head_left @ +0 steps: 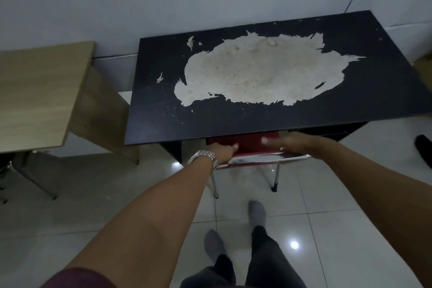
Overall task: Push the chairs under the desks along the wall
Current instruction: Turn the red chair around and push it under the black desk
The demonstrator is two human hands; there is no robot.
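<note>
Now your two hands are on the red chair, which sits mostly tucked beneath the black table standing against the pale wall. Only the chair's backrest, its chrome top rail and two thin metal legs on the tiled floor show past the table's near edge; the seat is hidden under the top. Your left hand, with a silver watch at the wrist, has its grip closed around the left end of the backrest, fingers curled over the rail. Your right hand lies across the right part of the backrest with the fingers stretched out flat and blurred, so its grip is loose and apart, pressing rather than clasping. The table's dark surface is badly peeled, with a large pale patch across its middle. To the left, a light wooden table stands near the black one with a gap between them, and dark chair legs show beneath its near edge. Your feet in grey socks stand on the floor just behind the red chair, the right foot ahead of the left.
</note>
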